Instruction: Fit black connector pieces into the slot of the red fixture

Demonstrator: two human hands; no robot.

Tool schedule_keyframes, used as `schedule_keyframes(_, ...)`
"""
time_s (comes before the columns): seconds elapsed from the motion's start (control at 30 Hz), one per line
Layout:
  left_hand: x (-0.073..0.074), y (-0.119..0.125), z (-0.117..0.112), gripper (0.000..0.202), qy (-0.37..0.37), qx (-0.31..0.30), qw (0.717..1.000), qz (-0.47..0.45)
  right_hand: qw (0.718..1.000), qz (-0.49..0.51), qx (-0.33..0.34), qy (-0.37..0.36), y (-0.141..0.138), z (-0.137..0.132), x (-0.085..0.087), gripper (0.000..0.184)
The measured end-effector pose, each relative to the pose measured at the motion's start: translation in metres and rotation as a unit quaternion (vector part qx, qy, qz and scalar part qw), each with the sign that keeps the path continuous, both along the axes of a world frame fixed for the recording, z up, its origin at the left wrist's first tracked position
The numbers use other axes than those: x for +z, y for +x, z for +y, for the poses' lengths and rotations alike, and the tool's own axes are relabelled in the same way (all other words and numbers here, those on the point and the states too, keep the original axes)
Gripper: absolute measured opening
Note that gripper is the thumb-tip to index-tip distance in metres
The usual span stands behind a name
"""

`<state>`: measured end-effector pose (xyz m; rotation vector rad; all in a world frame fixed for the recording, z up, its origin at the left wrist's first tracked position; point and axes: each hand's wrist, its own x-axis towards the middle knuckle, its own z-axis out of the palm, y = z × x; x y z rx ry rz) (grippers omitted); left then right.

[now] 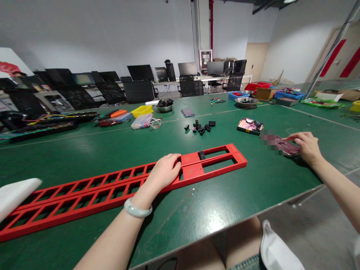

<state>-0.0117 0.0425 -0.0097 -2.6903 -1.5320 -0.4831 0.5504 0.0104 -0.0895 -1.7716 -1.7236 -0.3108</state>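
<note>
- While the left hand [165, 168] rests on the red frames [195, 171], both frames lie flat, side by side, and run obliquely across the near part of the green table [174, 232]. Laid this way, they appear to be supported by the tabletop.
- Left grip: fingers together, lightly bent, draped over the slotted section near the lettered panels. The undersides of the fingers are hidden; whether they clamp the frames or only steady them cannot be told.
- Left arm pose: forearm reaches forward from the near edge, palm down, with a pale bangle [137, 209] at the wrist.
- A black part [201, 155] sits at the inner end of the long opening in the farther frame, presumably seated there by its fit.
- Right grip: the right hand [308, 146] is at the near end of a phone [289, 147], partly curled, with fingers against it. Closure is unclear, and part of the phone is blurred.
- Right arm pose: extended out to the side, well apart from the left, wrist over the table's edge.
- Loose black pieces [207, 128] lie beyond the frames, near the middle; an open box [250, 125] stands just beyond the phone.
- White sheeting [19, 195] overlaps the frames' left end.
</note>
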Motion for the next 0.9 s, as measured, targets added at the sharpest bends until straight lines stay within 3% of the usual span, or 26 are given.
schedule_keyframes(0.13,0.0,0.0,-0.002,0.035,0.0,-0.003,1.0,-0.001,0.999,-0.038,0.034,0.013,-0.001,-0.006,-0.002,0.043)
schedule_keyframes(0.27,0.001,0.0,-0.003,0.034,0.0,-0.003,1.0,-0.003,0.997,-0.077,0.014,0.001,-0.01,-0.004,0.001,0.043)
schedule_keyframes(0.5,0.0,0.0,-0.003,0.036,-0.003,-0.001,1.0,-0.009,0.975,-0.204,0.045,-0.073,-0.031,0.001,0.011,0.04)
schedule_keyframes(0.77,0.001,0.0,-0.002,0.036,-0.009,-0.001,1.0,-0.008,0.984,-0.176,0.038,-0.011,-0.027,-0.005,0.008,0.037)
schedule_keyframes(0.9,0.001,0.0,-0.001,0.036,-0.007,-0.003,1.0,-0.007,0.991,-0.12,-0.023,0.055,-0.025,-0.009,0.007,0.042)
